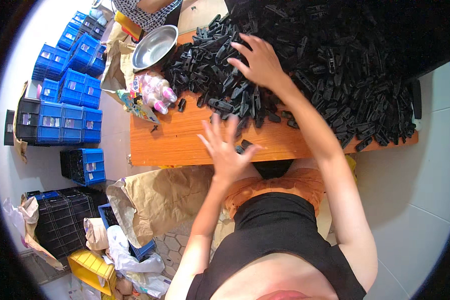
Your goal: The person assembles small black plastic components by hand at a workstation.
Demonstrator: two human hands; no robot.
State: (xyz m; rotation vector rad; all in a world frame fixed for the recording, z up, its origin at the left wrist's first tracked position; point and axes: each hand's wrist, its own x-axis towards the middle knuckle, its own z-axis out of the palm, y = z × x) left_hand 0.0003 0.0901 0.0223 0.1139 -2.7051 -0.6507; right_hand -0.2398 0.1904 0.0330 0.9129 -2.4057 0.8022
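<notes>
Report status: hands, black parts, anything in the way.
Left hand open, near front of table; right hand open, over black parts. Parts heaped loose. Metal bowl, pink-capped bottles crowd heap's left.

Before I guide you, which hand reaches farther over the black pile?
The right hand, well over the black pile; the left hand is nearer the front edge of the table.

Left hand point(227, 156) splayed, right hand point(263, 64) spread farther forward
</notes>
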